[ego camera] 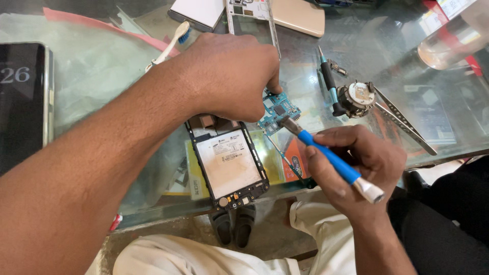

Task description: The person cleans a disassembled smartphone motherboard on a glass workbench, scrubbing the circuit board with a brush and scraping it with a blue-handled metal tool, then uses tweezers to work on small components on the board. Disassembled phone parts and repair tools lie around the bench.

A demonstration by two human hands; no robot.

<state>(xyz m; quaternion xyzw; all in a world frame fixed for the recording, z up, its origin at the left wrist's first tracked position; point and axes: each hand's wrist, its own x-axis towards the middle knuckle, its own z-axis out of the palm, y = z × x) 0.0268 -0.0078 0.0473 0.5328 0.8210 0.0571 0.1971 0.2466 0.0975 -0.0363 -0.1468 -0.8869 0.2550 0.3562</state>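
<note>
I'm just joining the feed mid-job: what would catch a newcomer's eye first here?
First, the left hand at the centre, pinching a small blue circuit board by its top edge, while the right hand works a blue-handled brush against it. Just below lies an opened phone with its white battery showing, on the glass table. To the right sit tweezers and a screwdriver.

circuit board (277, 112) right of opened phone (229, 160) (tweezers (405, 122) farther right).
</note>
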